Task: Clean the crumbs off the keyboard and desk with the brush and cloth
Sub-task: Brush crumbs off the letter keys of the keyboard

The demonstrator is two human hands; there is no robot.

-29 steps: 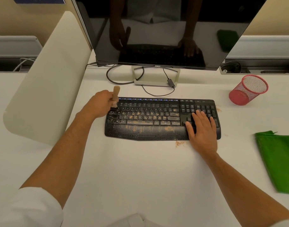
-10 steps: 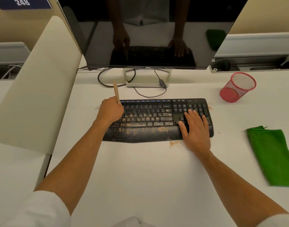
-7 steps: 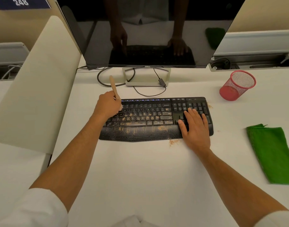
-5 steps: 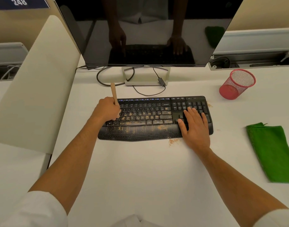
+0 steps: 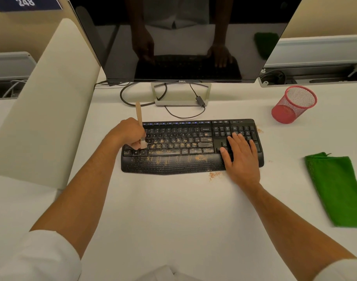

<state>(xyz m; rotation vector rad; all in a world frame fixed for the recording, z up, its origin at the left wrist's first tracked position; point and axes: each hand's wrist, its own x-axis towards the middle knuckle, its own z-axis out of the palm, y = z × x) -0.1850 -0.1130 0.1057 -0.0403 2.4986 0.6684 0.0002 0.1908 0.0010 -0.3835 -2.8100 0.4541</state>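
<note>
A black keyboard lies on the white desk, its keys and palm rest sprinkled with brown crumbs. My left hand grips a small wooden-handled brush, whose pale bristles touch the keys at the keyboard's left end. My right hand rests flat, fingers straight, on the keyboard's right end. A small heap of crumbs lies on the desk just in front of the keyboard, and a few more crumbs lie at its far right corner. A folded green cloth lies on the desk at the right.
A dark monitor on a silver stand rises behind the keyboard, with cables looping beside it. A red mesh cup lies tipped at the back right. A cream divider panel bounds the desk on the left.
My left hand has drawn the brush back and forth over the left keys; the bristles now sit lower, toward the near rows. My right hand has stayed pressed on the keyboard's right end.
</note>
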